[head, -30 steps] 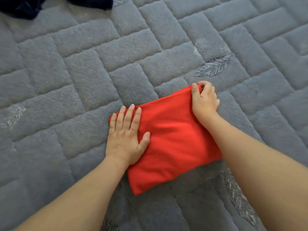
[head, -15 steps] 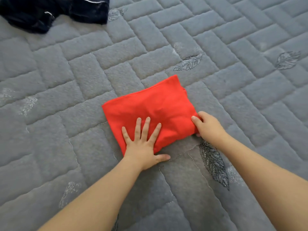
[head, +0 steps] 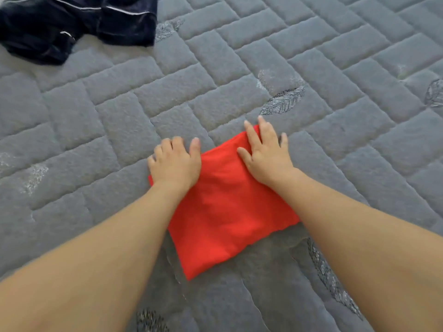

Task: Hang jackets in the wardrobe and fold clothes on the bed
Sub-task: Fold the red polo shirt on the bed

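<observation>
left fingers: the left hand [head: 174, 164] sits at the far left corner of the red cloth [head: 230, 212], a bit left of frame centre. The fingers look bent over that edge, tips down on the cover, but I can't tell if they actually have any fabric pinched.
right fingers: the right hand [head: 265, 154] is flat on the far right corner, just right of centre. Fingers are straight and a little spread, palm down and pressing, nothing gripped. Longest fingertips poke past the cloth edge onto the cover.
arms: both bare forearms come in from the bottom corners of the frame and angle in toward the middle.
red cloth: folded into a compact rectangle, lying flat on the bed, middle of the frame, turned at a slant so one corner points toward the bottom edge.
bed cover [head: 335, 68]: grey, quilted in a brick pattern, with a few stitched leaf motifs.
dark garment [head: 72, 25]: navy with thin white piping, crumpled in the upper left of the frame, well apart from the red cloth.
</observation>
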